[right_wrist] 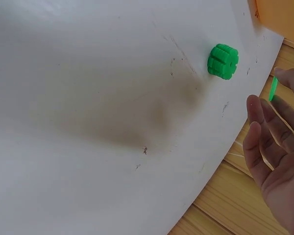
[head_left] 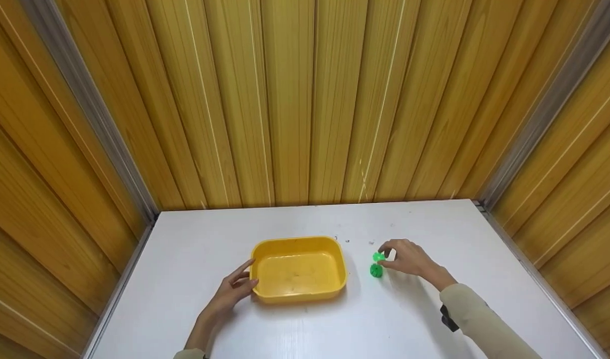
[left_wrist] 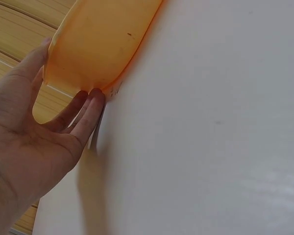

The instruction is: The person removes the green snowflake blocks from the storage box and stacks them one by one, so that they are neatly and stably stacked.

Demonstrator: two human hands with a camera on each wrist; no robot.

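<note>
A shallow yellow plastic tray (head_left: pixel 299 298) sits near the middle of the table. My left hand (head_left: pixel 230 293) holds its left end, with the thumb and a finger at the rim; in the left wrist view, other fingertips (left_wrist: pixel 94 93) meet the lower wall. To the tray's right, my right hand (head_left: pixel 408 258) pinches a thin light-green plastic disc (head_left: pixel 378 256) between thumb and forefinger. The disc shows edge-on in the right wrist view, raised above the table. Close by stands a short stack of notched green discs (right_wrist: pixel 223 61), darker green from above.
The white tabletop (head_left: pixel 205 239) carries small dark marks and scratches. Wood-patterned panels (head_left: pixel 290 99) rise behind it and on both sides, with grey metal posts (head_left: pixel 524 119) at the corners.
</note>
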